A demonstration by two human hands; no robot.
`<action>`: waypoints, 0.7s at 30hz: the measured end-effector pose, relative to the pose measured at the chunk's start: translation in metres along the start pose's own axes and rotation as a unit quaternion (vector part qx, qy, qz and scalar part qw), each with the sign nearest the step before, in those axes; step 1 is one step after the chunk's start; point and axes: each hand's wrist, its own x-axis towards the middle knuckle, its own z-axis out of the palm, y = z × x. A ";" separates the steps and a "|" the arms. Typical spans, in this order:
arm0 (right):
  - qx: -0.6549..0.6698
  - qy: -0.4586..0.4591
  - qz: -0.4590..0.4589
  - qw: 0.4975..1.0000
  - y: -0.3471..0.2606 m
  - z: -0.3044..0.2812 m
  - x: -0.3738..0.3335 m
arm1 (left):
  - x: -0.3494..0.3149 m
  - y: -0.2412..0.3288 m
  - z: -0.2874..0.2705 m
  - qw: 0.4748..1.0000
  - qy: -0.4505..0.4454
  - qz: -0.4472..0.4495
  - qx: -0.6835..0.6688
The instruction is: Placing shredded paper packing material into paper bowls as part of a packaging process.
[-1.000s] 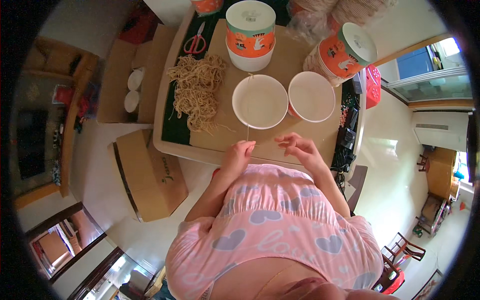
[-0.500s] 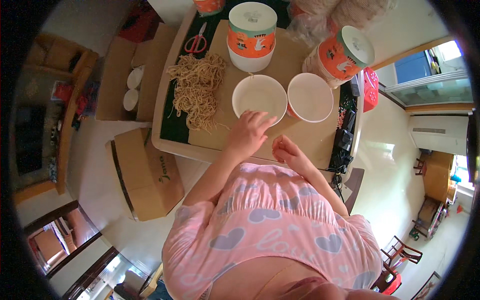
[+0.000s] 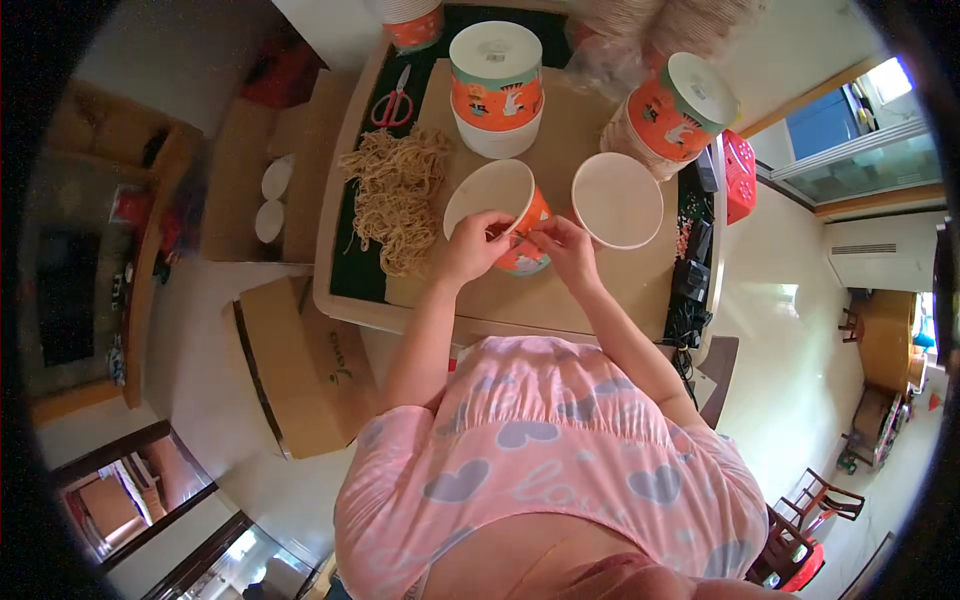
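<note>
In front of me a paper bucket [image 3: 488, 187] with an orange printed side leans over, its white inside turned up and left. My left hand [image 3: 478, 246] is closed at its near rim, fingers curled over the edge. My right hand [image 3: 566, 246] pinches at the printed side, fingertips close to the left ones; what lies between them is too small to make out. To the right stands another open paper bucket [image 3: 617, 200], upright. A tangled heap of beige cords [image 3: 395, 195] lies left of the leaning bucket.
Upside-down stacked buckets [image 3: 496, 85] stand behind, with another stack [image 3: 682, 108] at the right. Red-handled scissors [image 3: 392, 105] lie beyond the cords. Black cables and adapters [image 3: 688, 280] line the table's right edge. Cardboard boxes [image 3: 305, 370] sit on the floor at left.
Both hands have moved to the left bucket and closed at its near side. That bucket now leans, showing its orange side. The right hand was apart from it before.
</note>
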 end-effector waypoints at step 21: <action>-0.073 0.043 -0.063 0.994 0.009 0.012 -0.010 | 0.011 -0.020 0.009 0.999 0.025 0.009 -0.018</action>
